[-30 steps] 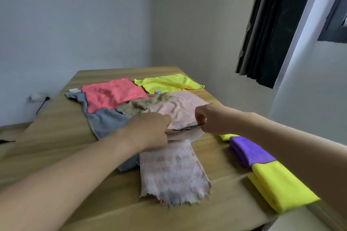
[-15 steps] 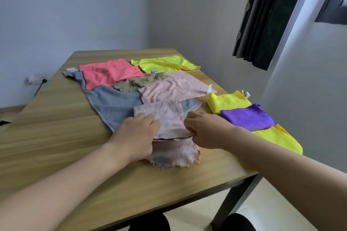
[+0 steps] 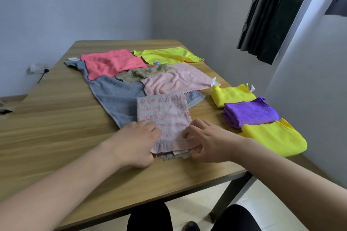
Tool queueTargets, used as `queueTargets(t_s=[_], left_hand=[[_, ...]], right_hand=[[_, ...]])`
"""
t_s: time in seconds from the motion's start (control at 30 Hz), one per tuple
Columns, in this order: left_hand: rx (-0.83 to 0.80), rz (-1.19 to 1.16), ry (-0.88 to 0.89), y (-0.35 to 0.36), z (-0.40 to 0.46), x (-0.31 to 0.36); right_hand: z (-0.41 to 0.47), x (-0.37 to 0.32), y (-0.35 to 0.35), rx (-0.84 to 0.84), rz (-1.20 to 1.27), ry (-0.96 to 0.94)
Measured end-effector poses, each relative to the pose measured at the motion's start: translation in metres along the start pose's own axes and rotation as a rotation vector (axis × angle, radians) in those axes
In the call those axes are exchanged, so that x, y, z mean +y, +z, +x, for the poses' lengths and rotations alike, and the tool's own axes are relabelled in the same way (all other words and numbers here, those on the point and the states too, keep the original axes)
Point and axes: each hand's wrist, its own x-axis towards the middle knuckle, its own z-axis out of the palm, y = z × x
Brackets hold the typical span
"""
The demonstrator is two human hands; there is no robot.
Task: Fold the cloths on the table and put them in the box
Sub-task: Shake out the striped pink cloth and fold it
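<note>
Right now the step in hand looks like squaring up the first fold of the striped pink cloth [image 3: 163, 116], which lies doubled over at the near edge of the worktop [image 3: 56, 118], its far half resting on the grey towel [image 3: 116, 97]. To do it well, I would line the upper layer's near hem up with the frayed hem that peeks out beneath it, keep the side edges flush, then smooth from the crease toward the body so no air or wrinkle stays trapped. Soft, loosely woven fabric like this probably creeps, so one hand should pin while the other adjusts.

The left hand [image 3: 137, 142] rests on the cloth's near left corner with its fingers curled down onto the fabric; whether it pinches the edge or only presses it I cannot tell. The right hand [image 3: 204, 142] sits at the near right corner, thumb and fingertips bent and seemingly nipping the layered hem there.

Unfolded cloths wait farther back: a coral one [image 3: 110, 63], a yellow one [image 3: 169, 55], a pale pink one [image 3: 176, 80] and a camouflage-patterned one [image 3: 144, 73]. Three folded cloths sit along the right edge: a folded yellow cloth [image 3: 231, 94], a folded purple cloth [image 3: 249, 111] and a larger folded yellow cloth [image 3: 272, 137]. No box is in view.
</note>
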Motion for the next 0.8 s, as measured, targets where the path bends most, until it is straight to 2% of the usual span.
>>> queueTargets(t_s=[0.1, 0.27, 0.37, 0.47, 0.63, 0.8], left_hand=[[0.04, 0.003, -0.018, 0.001, 0.007, 0.003], [0.272, -0.397, -0.18, 0.001, 0.012, -0.004], [0.319, -0.509, -0.191, -0.004, 0.01, -0.003], [0.298, -0.526, -0.174, -0.009, 0.006, 0.003], [0.43, -0.347, -0.047, -0.012, -0.012, 0.017], [0.205, -0.364, 0.138, -0.003, -0.029, 0.036]], right_hand=[[-0.002, 0.002, 0.004, 0.045, 0.028, -0.003], [-0.01, 0.007, 0.006, 0.096, 0.084, 0.026], [-0.016, 0.01, 0.002, 0.185, 0.051, -0.01], [-0.023, 0.011, -0.005, 0.233, 0.021, -0.042], [-0.042, 0.01, -0.023, 0.348, 0.071, -0.091], [-0.059, 0.007, -0.024, 0.265, -0.001, -0.185]])
